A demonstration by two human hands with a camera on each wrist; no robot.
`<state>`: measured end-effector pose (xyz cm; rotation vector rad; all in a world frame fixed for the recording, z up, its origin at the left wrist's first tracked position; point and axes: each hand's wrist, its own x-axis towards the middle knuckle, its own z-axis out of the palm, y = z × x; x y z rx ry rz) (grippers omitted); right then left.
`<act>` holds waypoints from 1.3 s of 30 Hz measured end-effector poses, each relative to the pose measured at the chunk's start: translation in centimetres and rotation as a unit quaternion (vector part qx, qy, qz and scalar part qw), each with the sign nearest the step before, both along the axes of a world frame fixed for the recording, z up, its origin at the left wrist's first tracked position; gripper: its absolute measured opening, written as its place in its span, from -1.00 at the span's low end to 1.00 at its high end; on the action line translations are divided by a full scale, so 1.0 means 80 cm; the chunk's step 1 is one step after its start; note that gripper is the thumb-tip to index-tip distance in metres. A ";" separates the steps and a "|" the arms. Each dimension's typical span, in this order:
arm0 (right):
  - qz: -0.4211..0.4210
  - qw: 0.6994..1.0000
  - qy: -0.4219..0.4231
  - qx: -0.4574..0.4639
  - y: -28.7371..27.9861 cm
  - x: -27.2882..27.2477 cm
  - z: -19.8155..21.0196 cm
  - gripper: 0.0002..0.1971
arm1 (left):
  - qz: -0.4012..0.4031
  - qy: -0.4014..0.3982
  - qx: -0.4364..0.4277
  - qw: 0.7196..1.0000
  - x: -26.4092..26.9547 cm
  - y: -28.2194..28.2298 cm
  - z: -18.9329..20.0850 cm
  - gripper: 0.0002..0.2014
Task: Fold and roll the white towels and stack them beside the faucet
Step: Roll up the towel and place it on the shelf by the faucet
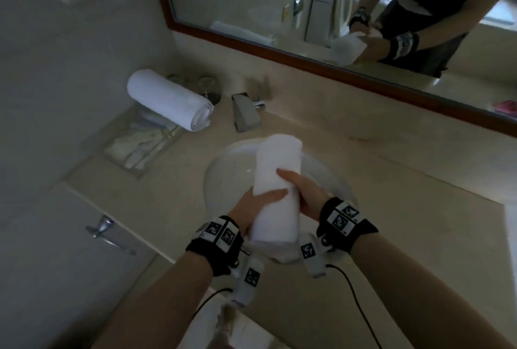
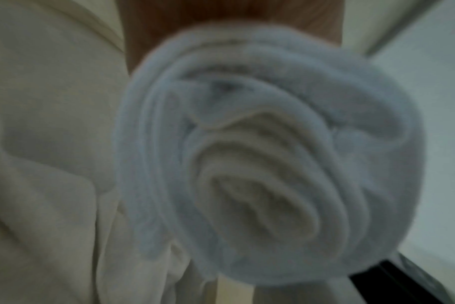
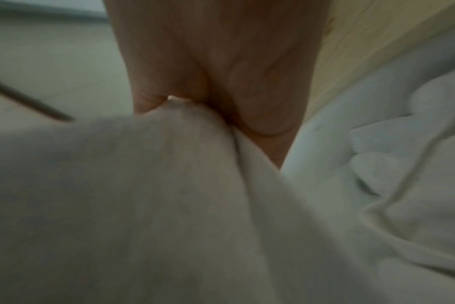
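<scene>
Both your left hand (image 1: 261,199) and right hand (image 1: 303,190) grasp the white rolled terry towel (image 1: 275,180); keep it tight while you carry it to the square metal faucet (image 1: 246,112).

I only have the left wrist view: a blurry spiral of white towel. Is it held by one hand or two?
Observer: Two. The left hand and the right hand both grip the rolled towel, above the sink basin.
Reviewer: Any finished roll put down yet?
Observer: Yes, one finished rolled towel lies on the counter, left of the faucet.
Reviewer: Is it lying directly on the counter?
Observer: No, its near end rests on a tray of toiletries.
</scene>
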<state>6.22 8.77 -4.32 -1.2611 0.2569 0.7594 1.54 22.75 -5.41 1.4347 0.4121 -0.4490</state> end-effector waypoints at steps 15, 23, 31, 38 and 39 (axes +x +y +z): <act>0.229 0.968 -0.069 -0.081 0.296 0.109 0.007 -0.44 | 0.390 -0.043 -0.082 0.916 0.096 0.265 -0.011 -0.47; 0.092 0.994 -0.057 0.009 0.370 0.153 -0.009 -0.51 | 0.424 -0.024 -0.129 0.896 0.177 0.355 -0.016 -0.20; -0.035 0.998 -0.055 -0.004 0.404 0.175 -0.031 -0.68 | 0.408 0.041 -0.160 0.898 0.230 0.392 -0.029 0.08; -0.015 0.994 -0.107 0.013 0.392 0.166 -0.046 -0.86 | 0.375 0.046 -0.189 0.906 0.234 0.438 -0.025 0.15; -0.010 0.994 -0.111 0.016 0.391 0.165 -0.047 -0.85 | 0.380 0.052 -0.175 0.907 0.236 0.443 -0.024 0.20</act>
